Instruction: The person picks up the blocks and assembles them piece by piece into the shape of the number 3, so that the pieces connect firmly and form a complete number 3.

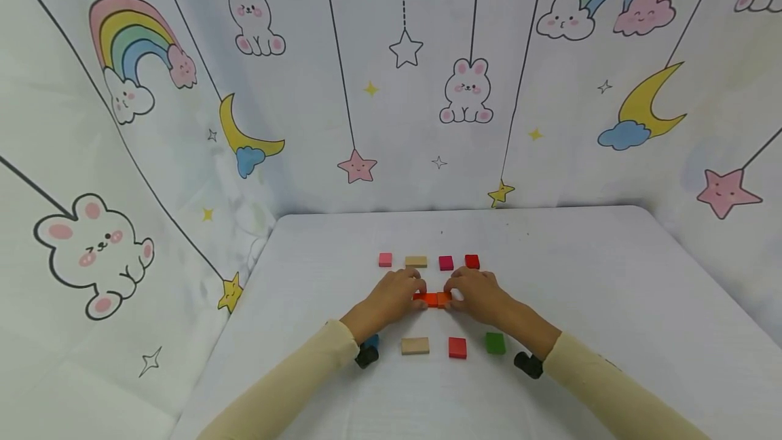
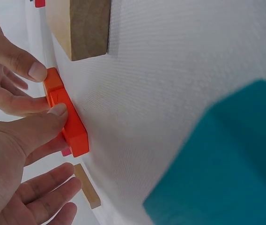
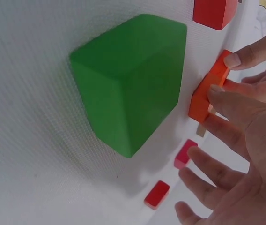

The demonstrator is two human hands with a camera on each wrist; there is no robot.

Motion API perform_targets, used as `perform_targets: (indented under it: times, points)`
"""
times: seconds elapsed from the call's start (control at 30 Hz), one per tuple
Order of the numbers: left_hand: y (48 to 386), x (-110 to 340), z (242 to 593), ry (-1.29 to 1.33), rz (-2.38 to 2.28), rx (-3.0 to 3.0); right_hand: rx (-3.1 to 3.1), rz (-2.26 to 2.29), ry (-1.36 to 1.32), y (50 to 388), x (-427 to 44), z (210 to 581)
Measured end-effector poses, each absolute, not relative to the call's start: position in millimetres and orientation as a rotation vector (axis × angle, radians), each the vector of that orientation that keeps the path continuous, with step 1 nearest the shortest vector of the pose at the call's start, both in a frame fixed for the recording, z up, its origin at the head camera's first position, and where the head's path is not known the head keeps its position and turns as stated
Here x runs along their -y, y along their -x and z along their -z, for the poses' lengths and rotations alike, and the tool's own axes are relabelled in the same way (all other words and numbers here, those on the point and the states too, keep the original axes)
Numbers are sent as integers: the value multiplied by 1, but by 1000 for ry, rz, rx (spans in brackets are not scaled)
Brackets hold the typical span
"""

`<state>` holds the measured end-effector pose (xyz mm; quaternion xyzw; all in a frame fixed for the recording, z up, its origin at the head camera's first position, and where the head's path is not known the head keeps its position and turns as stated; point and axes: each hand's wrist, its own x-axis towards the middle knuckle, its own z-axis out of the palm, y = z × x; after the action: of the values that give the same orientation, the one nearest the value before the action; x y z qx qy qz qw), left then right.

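Observation:
Two blocks lie end to end at mid-table: a long red-orange block [image 1: 430, 299] [image 2: 72, 124] on the left and a shorter orange block [image 1: 444, 300] [image 3: 201, 99] on the right, their ends touching. The left hand [image 1: 397, 292] [image 2: 27, 140] pinches the red-orange block between thumb and a finger, its other fingers spread away. From the other side, the right hand [image 1: 479, 296] [image 3: 245, 126] pinches the orange block the same way. The hands partly cover the outer ends in the head view.
Behind the hands stand a pink block [image 1: 385, 260], a wooden block [image 1: 416, 261], a crimson block [image 1: 446, 263] and a red block [image 1: 472, 261]. Nearer are a blue block [image 1: 370, 341], a wooden block [image 1: 415, 345], a red block [image 1: 457, 347] and a green block [image 1: 495, 343].

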<state>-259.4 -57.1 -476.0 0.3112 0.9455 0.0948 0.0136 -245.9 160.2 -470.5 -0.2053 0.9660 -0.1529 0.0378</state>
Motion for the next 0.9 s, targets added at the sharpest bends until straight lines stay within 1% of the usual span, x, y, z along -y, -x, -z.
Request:
perform_targets:
  times: [0.5, 0.7, 0.9]
  points:
    - [259, 57, 474, -948, -321, -2926, -2945, 484, 630, 254, -167, 472]
    - [258, 56, 472, -922, -305, -2925, -3018, 486, 608, 264, -177, 469]
    - [259, 55, 472, -925, -298, -2929, -3093, 482, 558, 279, -198, 465]
